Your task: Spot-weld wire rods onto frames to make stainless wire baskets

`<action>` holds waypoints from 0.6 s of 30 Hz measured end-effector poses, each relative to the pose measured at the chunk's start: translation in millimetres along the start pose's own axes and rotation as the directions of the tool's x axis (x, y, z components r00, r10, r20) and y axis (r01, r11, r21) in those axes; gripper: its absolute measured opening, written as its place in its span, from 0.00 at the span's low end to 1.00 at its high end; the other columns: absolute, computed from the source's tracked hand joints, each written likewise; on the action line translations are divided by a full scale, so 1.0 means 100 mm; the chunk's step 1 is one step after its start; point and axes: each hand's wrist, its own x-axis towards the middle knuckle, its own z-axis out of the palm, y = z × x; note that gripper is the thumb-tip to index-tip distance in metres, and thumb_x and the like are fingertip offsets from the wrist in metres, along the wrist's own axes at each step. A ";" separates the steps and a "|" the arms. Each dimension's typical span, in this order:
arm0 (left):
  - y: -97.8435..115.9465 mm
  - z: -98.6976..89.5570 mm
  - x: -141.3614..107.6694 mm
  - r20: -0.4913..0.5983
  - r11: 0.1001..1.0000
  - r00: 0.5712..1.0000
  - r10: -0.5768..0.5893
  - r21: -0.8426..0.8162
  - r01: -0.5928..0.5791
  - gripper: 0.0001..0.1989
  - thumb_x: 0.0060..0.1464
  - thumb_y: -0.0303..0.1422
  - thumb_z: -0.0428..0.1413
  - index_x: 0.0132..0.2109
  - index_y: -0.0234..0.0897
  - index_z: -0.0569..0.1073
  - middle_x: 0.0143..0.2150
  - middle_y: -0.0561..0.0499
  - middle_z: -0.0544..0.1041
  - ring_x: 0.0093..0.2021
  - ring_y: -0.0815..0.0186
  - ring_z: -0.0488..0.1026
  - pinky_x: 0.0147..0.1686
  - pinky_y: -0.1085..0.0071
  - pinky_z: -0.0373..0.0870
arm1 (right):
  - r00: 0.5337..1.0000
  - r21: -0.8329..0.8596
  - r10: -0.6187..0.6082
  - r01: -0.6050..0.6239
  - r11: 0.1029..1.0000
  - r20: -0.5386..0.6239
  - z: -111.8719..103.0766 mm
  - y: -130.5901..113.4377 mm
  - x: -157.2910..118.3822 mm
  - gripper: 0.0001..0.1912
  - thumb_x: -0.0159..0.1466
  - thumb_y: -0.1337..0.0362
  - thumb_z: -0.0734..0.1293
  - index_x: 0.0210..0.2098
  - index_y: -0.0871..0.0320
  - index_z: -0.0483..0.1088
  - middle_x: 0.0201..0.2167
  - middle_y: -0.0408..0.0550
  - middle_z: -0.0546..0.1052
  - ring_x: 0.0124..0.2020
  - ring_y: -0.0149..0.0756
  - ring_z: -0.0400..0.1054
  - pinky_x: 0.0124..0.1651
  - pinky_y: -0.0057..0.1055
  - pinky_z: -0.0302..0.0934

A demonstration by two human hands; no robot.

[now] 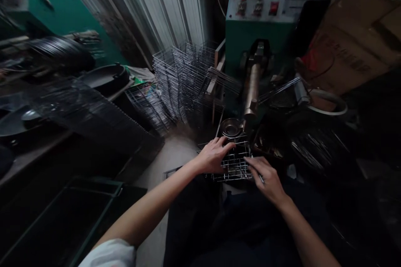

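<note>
A small wire grid rack (236, 162) lies low in front of me, just below the metal arm of a green machine. My left hand (214, 154) is at its left side, with thumb and fingers gripping the wires. At the rack's right edge is my right hand (265, 175), its fingers closed on a thin metal piece (261, 178) whose short end shows. The rest of that piece is hidden by the fingers. A round metal cup (232, 127) sits just beyond the rack, beneath the machine arm (252, 91).
The green machine (234, 41) has a lit red lamp. Stacked wire baskets (184, 79) stand left of it. Further left are black pans (105, 77) and a blurred wire stack (90, 112). Cardboard boxes (347, 50) and dark wire bundles (319, 146) are at right.
</note>
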 end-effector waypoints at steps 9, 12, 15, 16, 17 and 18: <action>-0.03 0.01 0.02 0.006 0.999 1.000 -0.019 0.034 0.019 0.44 0.42 0.41 0.66 0.66 0.47 0.57 0.67 0.41 0.57 0.61 0.49 0.62 0.58 0.56 0.63 | 0.992 0.009 -0.035 0.036 0.999 -0.122 0.13 0.00 -0.06 0.24 0.70 0.74 0.61 0.61 0.48 0.69 0.48 0.49 0.79 0.49 0.41 0.74 0.51 0.41 0.72; -0.03 0.03 0.03 -0.011 0.998 1.000 -0.008 0.064 0.009 0.43 0.44 0.40 0.65 0.66 0.47 0.58 0.69 0.40 0.56 0.62 0.48 0.60 0.61 0.53 0.60 | 0.990 0.009 -0.046 0.048 0.999 -0.135 0.15 0.03 -0.08 0.25 0.69 0.75 0.61 0.62 0.48 0.68 0.50 0.49 0.79 0.49 0.40 0.75 0.51 0.41 0.72; -0.03 0.07 0.03 -0.042 0.995 0.999 0.012 0.095 -0.008 0.43 0.44 0.39 0.66 0.66 0.47 0.58 0.70 0.39 0.54 0.64 0.45 0.59 0.63 0.50 0.57 | 0.985 -0.026 -0.094 0.091 0.995 -0.146 0.18 0.07 -0.13 0.28 0.69 0.76 0.61 0.64 0.48 0.66 0.51 0.50 0.79 0.50 0.41 0.75 0.51 0.41 0.72; -0.04 0.09 0.02 -0.050 0.995 0.999 0.017 0.101 -0.012 0.43 0.44 0.39 0.66 0.66 0.48 0.58 0.70 0.39 0.54 0.65 0.45 0.58 0.64 0.50 0.57 | 0.982 -0.041 -0.107 0.101 0.994 -0.153 0.20 0.08 -0.14 0.28 0.69 0.76 0.61 0.65 0.48 0.65 0.52 0.50 0.78 0.51 0.41 0.75 0.52 0.41 0.72; -0.04 0.11 0.02 -0.055 0.994 0.998 0.022 0.104 -0.016 0.43 0.44 0.38 0.66 0.66 0.48 0.59 0.71 0.40 0.54 0.65 0.45 0.57 0.64 0.49 0.56 | 0.980 -0.054 -0.117 0.110 0.993 -0.160 0.21 0.09 -0.15 0.29 0.69 0.77 0.61 0.65 0.48 0.65 0.52 0.51 0.78 0.51 0.42 0.74 0.52 0.41 0.72; -0.05 0.13 0.02 -0.056 0.994 0.998 0.025 0.107 -0.019 0.43 0.44 0.38 0.66 0.66 0.48 0.59 0.71 0.40 0.53 0.66 0.44 0.57 0.65 0.49 0.55 | 0.979 -0.064 -0.124 0.114 0.991 -0.165 0.22 0.10 -0.17 0.30 0.69 0.77 0.61 0.66 0.48 0.64 0.52 0.51 0.78 0.52 0.42 0.74 0.52 0.42 0.72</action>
